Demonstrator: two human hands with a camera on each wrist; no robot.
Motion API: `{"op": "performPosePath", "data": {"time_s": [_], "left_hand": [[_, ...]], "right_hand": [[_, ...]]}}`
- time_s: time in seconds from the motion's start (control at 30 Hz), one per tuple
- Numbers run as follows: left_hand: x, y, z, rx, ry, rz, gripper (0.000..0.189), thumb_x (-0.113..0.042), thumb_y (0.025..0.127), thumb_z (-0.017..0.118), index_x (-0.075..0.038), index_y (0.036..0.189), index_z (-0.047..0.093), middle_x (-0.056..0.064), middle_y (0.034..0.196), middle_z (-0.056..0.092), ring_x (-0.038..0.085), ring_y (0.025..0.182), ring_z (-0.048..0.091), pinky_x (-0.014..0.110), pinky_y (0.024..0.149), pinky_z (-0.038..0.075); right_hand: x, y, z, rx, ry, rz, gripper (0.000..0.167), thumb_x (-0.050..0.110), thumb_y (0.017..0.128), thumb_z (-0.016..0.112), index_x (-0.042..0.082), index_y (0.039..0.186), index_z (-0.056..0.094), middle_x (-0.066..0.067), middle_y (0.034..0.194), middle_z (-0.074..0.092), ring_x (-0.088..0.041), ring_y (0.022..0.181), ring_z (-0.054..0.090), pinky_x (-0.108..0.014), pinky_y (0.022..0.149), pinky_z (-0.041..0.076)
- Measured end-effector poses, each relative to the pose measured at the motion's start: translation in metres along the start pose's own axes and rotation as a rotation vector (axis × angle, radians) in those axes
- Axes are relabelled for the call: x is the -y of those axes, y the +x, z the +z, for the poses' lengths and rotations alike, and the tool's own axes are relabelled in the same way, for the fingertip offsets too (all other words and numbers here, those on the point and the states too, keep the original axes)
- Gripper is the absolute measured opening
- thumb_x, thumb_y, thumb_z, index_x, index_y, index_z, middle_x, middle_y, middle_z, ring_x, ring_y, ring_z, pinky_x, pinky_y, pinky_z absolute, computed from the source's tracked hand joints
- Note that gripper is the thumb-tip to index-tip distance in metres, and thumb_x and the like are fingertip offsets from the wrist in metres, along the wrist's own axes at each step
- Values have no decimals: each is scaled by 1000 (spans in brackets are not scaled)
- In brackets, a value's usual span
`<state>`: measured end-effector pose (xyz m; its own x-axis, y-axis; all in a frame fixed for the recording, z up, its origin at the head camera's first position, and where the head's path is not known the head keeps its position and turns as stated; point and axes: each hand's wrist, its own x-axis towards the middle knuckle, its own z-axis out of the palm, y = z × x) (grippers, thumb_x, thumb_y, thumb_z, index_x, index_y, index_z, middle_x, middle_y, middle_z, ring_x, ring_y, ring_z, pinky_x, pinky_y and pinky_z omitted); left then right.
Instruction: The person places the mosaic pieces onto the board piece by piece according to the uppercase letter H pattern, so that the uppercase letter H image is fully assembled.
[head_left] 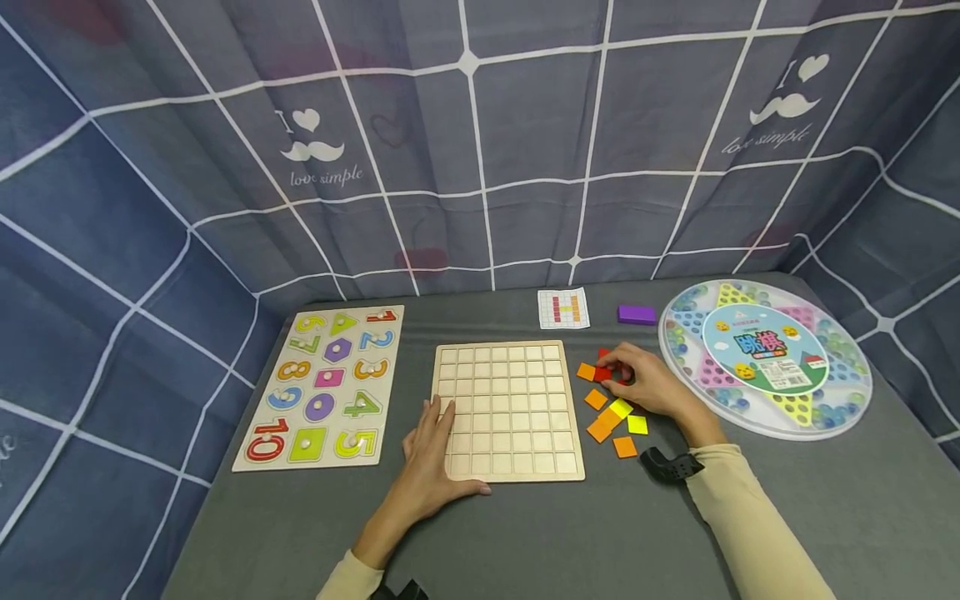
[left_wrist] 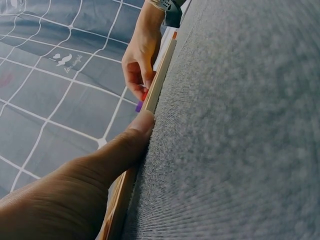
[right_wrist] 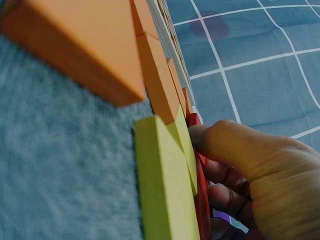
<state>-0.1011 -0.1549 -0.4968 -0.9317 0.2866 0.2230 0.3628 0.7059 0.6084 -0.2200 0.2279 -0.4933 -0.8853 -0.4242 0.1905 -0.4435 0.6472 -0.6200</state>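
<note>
My left hand rests at the lower left corner of a square wooden grid board. Its fingers lie along the left side, and in the left wrist view the thumb presses on the board's edge. To the board's right, my right hand pinches a red square tile between thumb and fingers, low over the table. More red tiles lie partly hidden by that hand. Around it are several orange tiles and yellow tiles; in the right wrist view a yellow tile is close by.
A number and shape puzzle board lies at the left. Behind the grid board are a small pattern card and a purple block. A round game board lies at the right, near my right forearm. Patterned curtains enclose the table.
</note>
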Motion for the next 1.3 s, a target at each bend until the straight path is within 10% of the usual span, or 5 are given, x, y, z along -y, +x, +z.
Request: {"op": "performPosePath", "data": {"time_s": [1.3], "left_hand": [[2,0,0,0,14,17,130,-45,52,95,1,153,27,29,158,19,49,147,14,58,101,17]], "right_hand": [[2,0,0,-33,11,-27,29,3,81,76,6,109,71,-3,93,59,-8,71,45,-23,61,40]]}}
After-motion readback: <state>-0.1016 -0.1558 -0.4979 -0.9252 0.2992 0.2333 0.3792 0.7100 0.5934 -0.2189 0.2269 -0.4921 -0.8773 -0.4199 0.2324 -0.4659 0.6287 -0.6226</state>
